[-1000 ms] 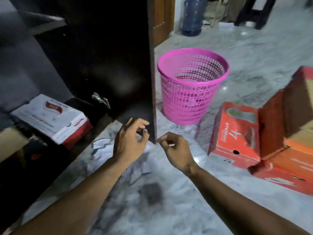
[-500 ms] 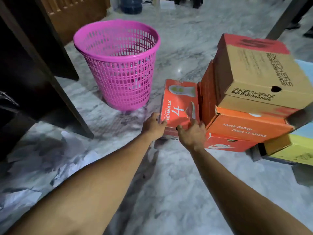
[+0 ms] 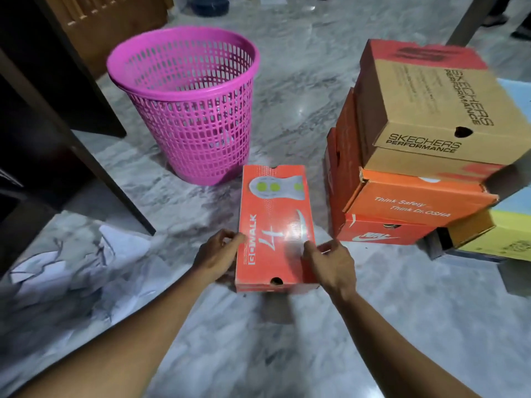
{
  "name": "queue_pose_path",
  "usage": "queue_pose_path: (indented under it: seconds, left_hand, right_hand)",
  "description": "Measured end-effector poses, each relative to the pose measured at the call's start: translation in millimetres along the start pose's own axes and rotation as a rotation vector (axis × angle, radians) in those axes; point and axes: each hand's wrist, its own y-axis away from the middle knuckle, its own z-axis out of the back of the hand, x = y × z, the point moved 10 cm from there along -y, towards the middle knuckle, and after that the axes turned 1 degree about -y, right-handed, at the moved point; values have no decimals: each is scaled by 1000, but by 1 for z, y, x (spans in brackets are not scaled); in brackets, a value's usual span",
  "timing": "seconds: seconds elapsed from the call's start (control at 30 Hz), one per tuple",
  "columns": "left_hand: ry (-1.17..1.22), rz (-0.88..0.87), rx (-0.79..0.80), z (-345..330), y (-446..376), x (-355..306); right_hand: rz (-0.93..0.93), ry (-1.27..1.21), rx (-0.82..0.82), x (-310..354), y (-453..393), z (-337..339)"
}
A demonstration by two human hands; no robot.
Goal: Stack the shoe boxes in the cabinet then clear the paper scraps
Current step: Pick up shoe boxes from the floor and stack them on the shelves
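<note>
Floor: the grey marbled floor (image 3: 301, 90) is filling most of the view and carrying everything below.
Cabinet: the dark cabinet (image 3: 43, 133) is standing along the left edge, its inside lying in shadow.
Box stack: a tan Skechers box (image 3: 431, 110) is sitting on top, tilted and overhanging an orange Dr.OSHA box (image 3: 416, 202), which is resting on a red Nike box (image 3: 373, 234); the stack is standing right of centre, with a yellow box (image 3: 500, 239) lying just beside it at the right edge.
Basket: the pink mesh basket (image 3: 189, 110) is standing upright on the floor between the cabinet and the stack.
Paper scraps: crumpled white paper scraps (image 3: 71, 268) are lying on the floor at lower left, near the cabinet's foot.
Held box: the orange GOwalk 4 box (image 3: 275, 225) is being gripped lid-up in the middle, left of the stack and apart from it; whether it is clearing the floor cannot be told.
Left hand: the left hand (image 3: 215, 257) is clasping the box's left side, fingers curling on its edge.
Right hand: the right hand (image 3: 330, 262) is clasping the right side, thumb lying on the lid.
</note>
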Motion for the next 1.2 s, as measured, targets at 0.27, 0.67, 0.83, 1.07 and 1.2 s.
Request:
queue_pose_path:
  seconds: [0.27,0.67,0.83,1.07,1.2]
  left_hand:
    - [318,-20,128,-32,-24,-17]
    - [675,-238,-2,-4,59,-32]
    - [766,-339,89,38,113,-39]
    - [738,-370,-55,125,195,-26]
    - [778,-447,-256,190,240,-11]
  right_hand:
    - [-88,-508,369,15,-33,-70]
    - [57,-836,470,19,37,-34]
    - [231,-826,530,84,111,-8]
    - [498,-795,634,179,195,-4]
    - [653,-775,782,240,240,-28]
